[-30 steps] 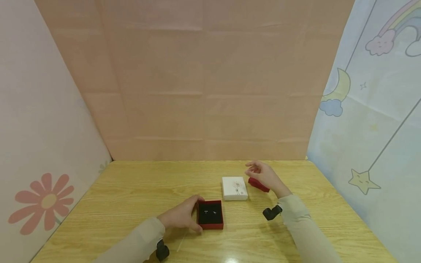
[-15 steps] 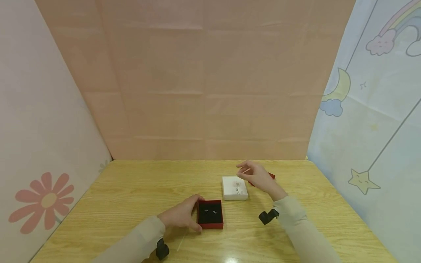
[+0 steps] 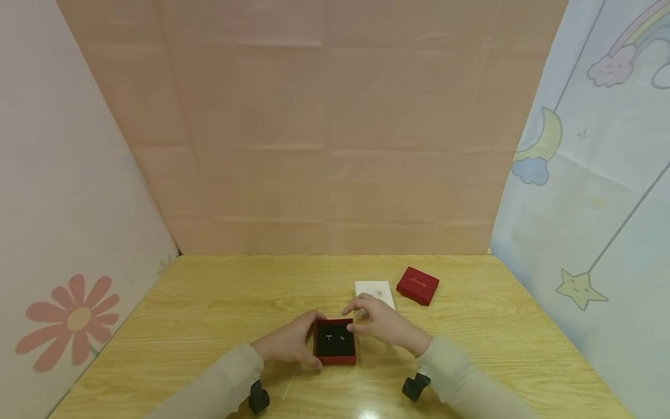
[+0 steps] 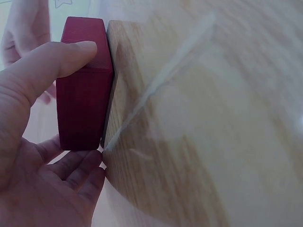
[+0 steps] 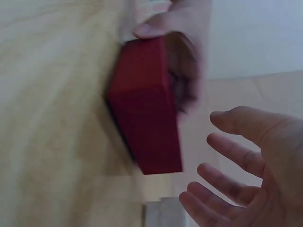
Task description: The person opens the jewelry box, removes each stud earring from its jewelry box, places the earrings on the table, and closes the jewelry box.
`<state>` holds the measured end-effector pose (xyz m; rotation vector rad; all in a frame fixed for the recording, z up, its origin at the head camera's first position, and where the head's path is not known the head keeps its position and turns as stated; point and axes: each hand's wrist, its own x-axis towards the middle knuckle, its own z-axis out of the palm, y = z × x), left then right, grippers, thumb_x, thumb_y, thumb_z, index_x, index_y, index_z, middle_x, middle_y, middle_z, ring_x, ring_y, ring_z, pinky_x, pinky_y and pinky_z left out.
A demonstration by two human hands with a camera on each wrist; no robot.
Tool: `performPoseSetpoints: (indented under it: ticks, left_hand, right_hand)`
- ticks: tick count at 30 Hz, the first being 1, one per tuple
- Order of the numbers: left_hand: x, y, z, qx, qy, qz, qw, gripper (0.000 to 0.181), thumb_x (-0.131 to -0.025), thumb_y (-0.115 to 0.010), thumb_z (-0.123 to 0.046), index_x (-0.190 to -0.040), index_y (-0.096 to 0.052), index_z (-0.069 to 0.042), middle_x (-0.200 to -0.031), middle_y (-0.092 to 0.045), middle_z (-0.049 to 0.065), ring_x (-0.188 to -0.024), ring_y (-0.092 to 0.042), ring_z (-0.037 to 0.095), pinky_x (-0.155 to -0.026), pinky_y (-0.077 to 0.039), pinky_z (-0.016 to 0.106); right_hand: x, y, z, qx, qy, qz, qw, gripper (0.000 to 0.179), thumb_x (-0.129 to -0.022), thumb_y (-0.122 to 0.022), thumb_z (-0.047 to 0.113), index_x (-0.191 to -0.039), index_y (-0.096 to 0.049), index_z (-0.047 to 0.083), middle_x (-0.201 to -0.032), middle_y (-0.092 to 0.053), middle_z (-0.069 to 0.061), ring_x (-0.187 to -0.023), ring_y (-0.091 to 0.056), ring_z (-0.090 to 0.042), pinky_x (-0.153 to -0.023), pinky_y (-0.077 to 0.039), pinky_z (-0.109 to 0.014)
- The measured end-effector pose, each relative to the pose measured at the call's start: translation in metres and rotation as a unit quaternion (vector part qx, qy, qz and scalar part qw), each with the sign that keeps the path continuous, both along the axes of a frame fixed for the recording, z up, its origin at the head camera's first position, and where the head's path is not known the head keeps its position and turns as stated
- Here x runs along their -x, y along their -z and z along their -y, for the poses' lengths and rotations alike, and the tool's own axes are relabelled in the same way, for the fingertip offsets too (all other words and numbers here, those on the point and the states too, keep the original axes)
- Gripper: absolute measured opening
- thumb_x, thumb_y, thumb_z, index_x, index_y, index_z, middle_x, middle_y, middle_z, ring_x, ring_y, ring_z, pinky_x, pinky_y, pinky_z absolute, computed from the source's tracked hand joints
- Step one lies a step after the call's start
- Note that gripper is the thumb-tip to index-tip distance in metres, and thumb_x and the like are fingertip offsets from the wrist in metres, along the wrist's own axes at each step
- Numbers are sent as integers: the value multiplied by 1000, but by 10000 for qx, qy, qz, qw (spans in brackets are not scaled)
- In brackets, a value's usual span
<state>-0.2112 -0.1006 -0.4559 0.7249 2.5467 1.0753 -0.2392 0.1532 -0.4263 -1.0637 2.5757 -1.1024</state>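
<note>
- We see a red box (image 3: 337, 360) gripped between the thumb, on its near wall, and the fingers, at its far wall, of the left hand (image 3: 289, 340).
- The right hand (image 3: 388, 323) hovers at the box's far right corner, its fingers loosely bent, apart from the thumb and holding nothing.
- Just left of the right thumb's tip, we find two tiny silvery pieces (image 3: 328, 337) on black lining (image 3: 335, 348) (too small for us to name).
- Behind the right fingers, partly hidden, sits a white box (image 3: 378, 289); farther off to their right lies a red lid (image 3: 418, 285).
- We judge that a brush of the right thumb could dislodge a piece, or a slack left grip could let the box skid.
- Only the head view shows us the box's inside; only the right wrist view shows us a clear gap between right fingertips and box.
</note>
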Motion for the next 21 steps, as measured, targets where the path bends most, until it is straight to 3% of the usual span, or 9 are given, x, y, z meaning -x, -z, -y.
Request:
performPoseSetpoints:
  ticks: [8, 21]
  left_hand:
    - [0, 1, 1, 82, 10, 19, 10000, 82, -67, -88, -27, -133, -42, -12, -124, -53, -5, -116, -50, 15, -105, -38, 43]
    - [3, 3, 2, 79, 36, -7, 10000, 81, -67, -88, -28, -132, -42, -13, -122, -53, -6, -112, -50, 13, -103, -39, 39]
  right_hand:
    - [-9, 16, 9, -401, 1, -219, 9990, 20, -87, -72, 20, -106, -67, 16, -112, -55, 2, -101, -56, -18, -87, -51, -35]
    - [-9, 21, 18, -665, -129, -148, 9976, 13, -86, -71, 12, -97, -66, 17, -105, -54, 3, -87, -50, -10, -75, -44, -22]
